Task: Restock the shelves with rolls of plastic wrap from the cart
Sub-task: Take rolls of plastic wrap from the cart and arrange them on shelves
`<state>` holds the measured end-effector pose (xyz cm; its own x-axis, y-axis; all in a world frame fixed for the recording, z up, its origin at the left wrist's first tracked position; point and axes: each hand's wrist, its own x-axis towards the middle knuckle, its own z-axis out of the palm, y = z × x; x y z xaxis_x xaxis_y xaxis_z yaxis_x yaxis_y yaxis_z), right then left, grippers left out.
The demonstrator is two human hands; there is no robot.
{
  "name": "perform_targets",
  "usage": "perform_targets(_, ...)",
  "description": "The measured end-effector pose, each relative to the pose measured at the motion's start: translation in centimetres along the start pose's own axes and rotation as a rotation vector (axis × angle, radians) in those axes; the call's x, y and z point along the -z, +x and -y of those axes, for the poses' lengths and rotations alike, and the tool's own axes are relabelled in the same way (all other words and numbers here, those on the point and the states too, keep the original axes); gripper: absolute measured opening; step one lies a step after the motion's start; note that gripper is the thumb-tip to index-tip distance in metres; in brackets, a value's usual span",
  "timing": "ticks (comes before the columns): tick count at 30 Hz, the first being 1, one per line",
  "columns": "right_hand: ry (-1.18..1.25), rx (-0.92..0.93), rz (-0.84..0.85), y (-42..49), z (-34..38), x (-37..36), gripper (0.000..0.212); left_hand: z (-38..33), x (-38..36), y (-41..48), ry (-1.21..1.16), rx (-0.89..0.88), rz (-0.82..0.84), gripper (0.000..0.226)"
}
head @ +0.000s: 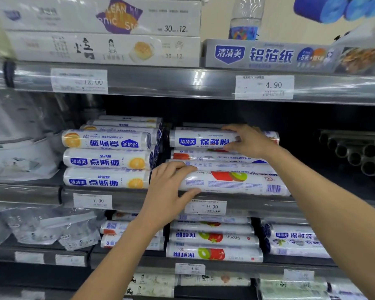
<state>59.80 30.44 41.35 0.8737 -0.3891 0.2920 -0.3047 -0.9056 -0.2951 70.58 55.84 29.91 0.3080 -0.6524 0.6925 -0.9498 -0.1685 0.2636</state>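
white front roll (236, 182): head view; lies lengthwise at the front lip of the middle shelf (128, 201), tomato and kiwi print facing out, at the foot of a stack of plastic wrap rolls
left hand (171, 187): grips the front roll's left end, fingers curled over its top, thumb underneath
top roll (201, 139): white with blue lettering, lying on top of the same stack
right hand (249, 140): grips the top roll near its right end, fingers curled over it, thumb at the front
orange-print rolls (106, 162): three stacked just left of that stack, more behind them
price tag (206, 207): reads 9.90, on the shelf edge just under the front roll
lower-shelf rolls (212, 238): similar rolls stacked one level down
foil box (268, 55): grey and blue, on the shelf above
dark tubes (355, 152): right end of the middle shelf, apart from the stack, open ends outward
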Motion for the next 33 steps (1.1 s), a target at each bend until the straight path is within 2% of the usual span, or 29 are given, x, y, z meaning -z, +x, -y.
perform_targets(9,-0.004,0.01,-0.027,0.8,-2.0,-2.3,0.064,0.0,-0.2,0.0,-0.03,0.008,-0.033,0.051)
perform_targets(14,-0.036,-0.017,-0.019,0.1,-0.8,-1.8,0.067,0.1,-0.3,-0.2,-0.025,-0.007,-0.038,0.05)
perform_targets(19,-0.109,0.002,-0.14,-3.1,2.0,-1.3,0.054,0.1,0.1,-0.1,-0.042,-0.052,-0.04,0.048)
perform_targets(25,-0.256,0.043,-0.345,-11.6,5.9,-3.5,0.035,-0.3,1.8,-1.0,-0.091,-0.17,-0.117,0.032)
perform_targets(29,-0.347,-0.118,-0.424,-19.5,8.0,-6.1,0.028,-1.3,1.9,-3.9,-0.176,-0.301,-0.047,0.028)
perform_targets(33,-0.397,-0.37,-0.32,-28.2,9.2,-10.3,0.033,-2.5,-0.6,-8.6,-0.295,-0.337,0.187,0.029)
